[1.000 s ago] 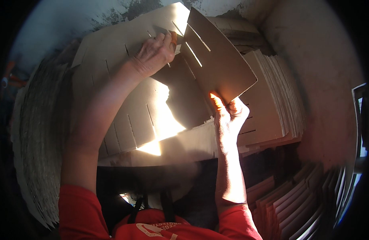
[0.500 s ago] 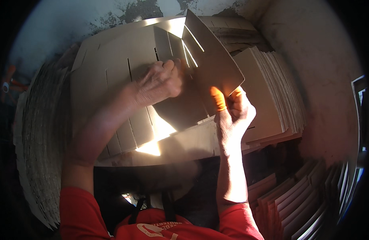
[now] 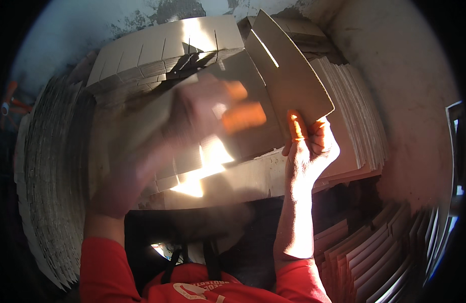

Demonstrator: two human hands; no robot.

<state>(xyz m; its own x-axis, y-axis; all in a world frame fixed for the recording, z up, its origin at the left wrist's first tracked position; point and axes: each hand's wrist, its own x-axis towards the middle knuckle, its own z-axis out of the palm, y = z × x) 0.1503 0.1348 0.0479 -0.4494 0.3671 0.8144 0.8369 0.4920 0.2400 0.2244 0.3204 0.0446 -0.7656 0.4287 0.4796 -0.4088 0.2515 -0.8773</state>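
A slotted brown cardboard sheet stands folded up at its right side. My right hand pinches its lower right corner, an orange finger cot on the thumb. The sheet's flatter part reaches left, beneath my left hand. That hand is smeared by motion. Two of its fingers, in orange cots, stretch out apart over the cardboard, and no object shows in its grasp. Whether it touches the sheet I cannot tell.
Behind lies a row of stacked slotted cardboard. More cardboard stacks stand at the left and right. Several cardboard pieces lean at the lower right. A worktable edge runs before me, and a wall rises at the right.
The sheet has shifted right with my right hand, uncovering the stacked row at the back left. My left hand has gone from a closed fist to stretched fingers.
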